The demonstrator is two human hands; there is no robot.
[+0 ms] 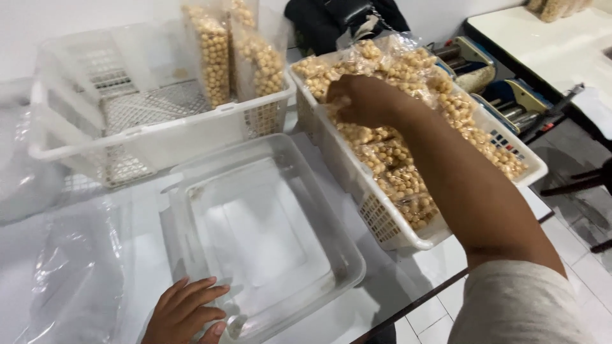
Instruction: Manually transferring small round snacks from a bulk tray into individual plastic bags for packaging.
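Item one: our right hand (360, 99), fingers curled down into the white slotted plastic basket (382, 223) on the right, closing on one of the clear plastic packets of small round beige snack balls (395, 172) heaped there; whether the grip is complete we cannot tell.

Item two: our left hand (185, 312), fingers spread flat, resting against the near rim of the shallow clear plastic tub (344, 251), holding nothing.

Item three: a second white slotted basket (146, 137) at the back left, with a few upright packets (213, 54) in its right corner.

Item four: crumpled clear plastic sheeting (70, 280) on the white table.

Risk, as we judge it: the heap rises above the basket rim, so pulling one packet could drag neighbours over the table edge.
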